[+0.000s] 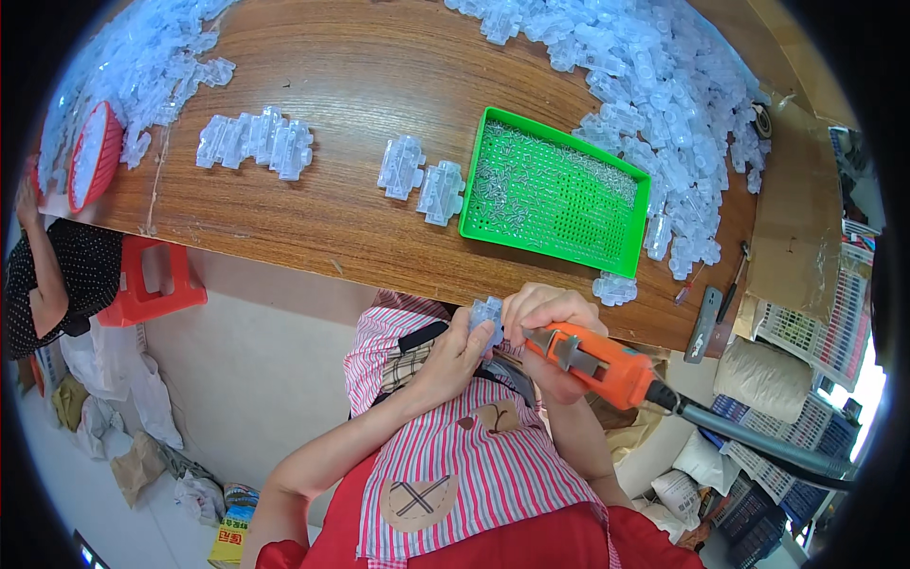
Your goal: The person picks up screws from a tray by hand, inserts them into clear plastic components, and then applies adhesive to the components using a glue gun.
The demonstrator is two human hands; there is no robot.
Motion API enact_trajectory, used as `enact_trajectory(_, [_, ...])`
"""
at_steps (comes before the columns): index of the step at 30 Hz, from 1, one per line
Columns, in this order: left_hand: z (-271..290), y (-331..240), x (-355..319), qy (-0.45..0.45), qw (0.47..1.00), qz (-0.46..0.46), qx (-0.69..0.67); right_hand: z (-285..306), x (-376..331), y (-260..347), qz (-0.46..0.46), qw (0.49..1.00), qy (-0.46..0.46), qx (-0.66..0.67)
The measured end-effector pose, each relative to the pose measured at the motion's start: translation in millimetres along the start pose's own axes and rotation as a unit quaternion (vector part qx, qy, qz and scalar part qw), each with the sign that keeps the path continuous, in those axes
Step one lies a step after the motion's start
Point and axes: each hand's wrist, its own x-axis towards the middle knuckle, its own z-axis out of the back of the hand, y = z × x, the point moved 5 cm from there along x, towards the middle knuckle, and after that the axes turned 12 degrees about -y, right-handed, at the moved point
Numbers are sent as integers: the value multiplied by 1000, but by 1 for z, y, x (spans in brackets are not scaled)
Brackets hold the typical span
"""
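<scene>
Just off the table's front edge, my left hand (449, 362) pinches a small clear plastic housing (487, 311) between thumb and fingers. My right hand (548, 311) is wrapped round an orange power screwdriver (611, 368), which has a grey hose or cable running off to the right. Its front end points toward the housing; the tip is hidden by my fingers, so whether it touches cannot be seen. Beyond my hands a shallow green tray (540, 252) holds many small metal screws. One more clear housing (614, 288) lies at the tray's near right corner.
Two clear housings (420, 180) lie left of the tray, with a row of several more (254, 142) farther left. Large heaps (654, 104) cover the back right and far left. Hand tools (703, 324) lie at the right edge. Another person's arm (45, 266) shows near a red basket (106, 156).
</scene>
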Motion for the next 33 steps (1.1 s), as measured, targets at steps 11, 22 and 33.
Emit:
enact_trajectory(11, [2, 4, -1, -51, 998, -34, 12, 1, 11, 13, -53, 993, -95, -39])
enact_trajectory(22, [0, 8, -4, -47, 949, 155, -271, 6, -1, 14, -23, 995, -98, -2])
enact_trajectory(33, [-4, 14, -1, -58, 953, 98, -280, 3, -3, 1, -31, 998, -60, 20])
